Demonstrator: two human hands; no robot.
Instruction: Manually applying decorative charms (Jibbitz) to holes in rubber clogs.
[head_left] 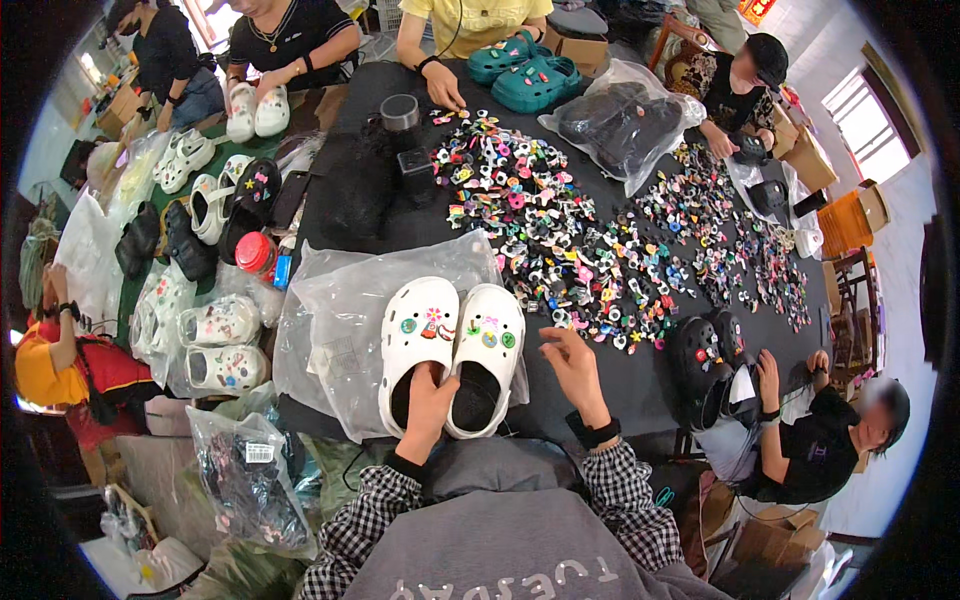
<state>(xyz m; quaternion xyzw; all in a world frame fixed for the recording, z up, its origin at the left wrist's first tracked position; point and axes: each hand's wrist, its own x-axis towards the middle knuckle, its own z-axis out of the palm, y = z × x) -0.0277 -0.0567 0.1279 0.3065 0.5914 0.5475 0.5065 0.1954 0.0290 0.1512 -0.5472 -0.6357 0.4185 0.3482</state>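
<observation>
A pair of white clogs (420, 322) stands side by side in front of me, toes pointing away, with colourful charms in the holes on top. My left hand (430, 408) grips the pair at the inner sides of the openings, its fingers partly hidden inside the left clog. To the right of the pair, my right hand (577, 373) hovers with loosely bent fingers apart, holding nothing I can see. Under the clogs lies a clear plastic bag (330, 320). Beyond them spreads a large pile of small colourful shoe charms (530, 200).
Teal clogs (538, 84) and a bagged dark pair (625, 115) are at the far side. A red-lidded jar (256, 254) and white clogs (226, 368) stand left. Black clogs (700, 355) stand right, near a co-worker's hand (767, 380). Other people work around the black table.
</observation>
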